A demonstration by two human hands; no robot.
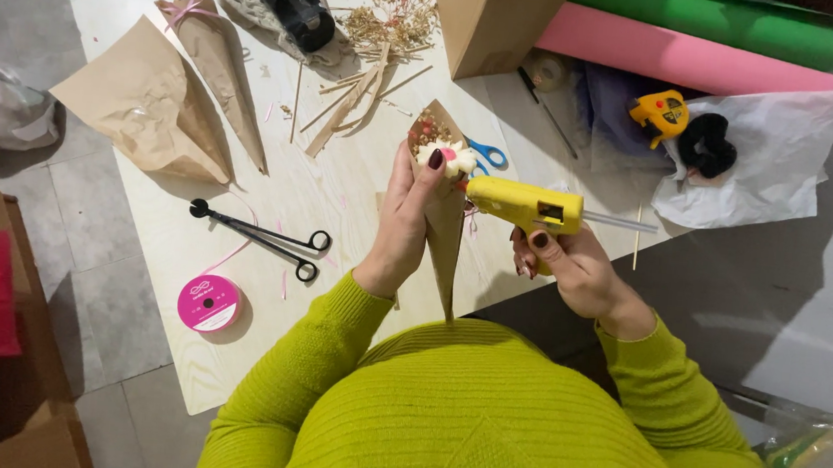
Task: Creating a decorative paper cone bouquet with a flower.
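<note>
Left hand (405,225) grips a filled paper cone (443,221); right hand (574,268) clamps the glue gun (524,205), nozzle at the cone's top. Two finished cones (184,83) lie at ten o'clock on the tabletop (319,195), so I judge the gluing is midway.

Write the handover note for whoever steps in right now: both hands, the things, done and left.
Left hand: grip shut on the brown paper cone, filled with dried bits and a white flower.
Right hand: grip shut on the yellow glue gun, nozzle at the cone's top.
Done: two finished cones lie on the board's far left.
Left: gluing this cone. Black scissors and pink ribbon spool lie to the left.
</note>
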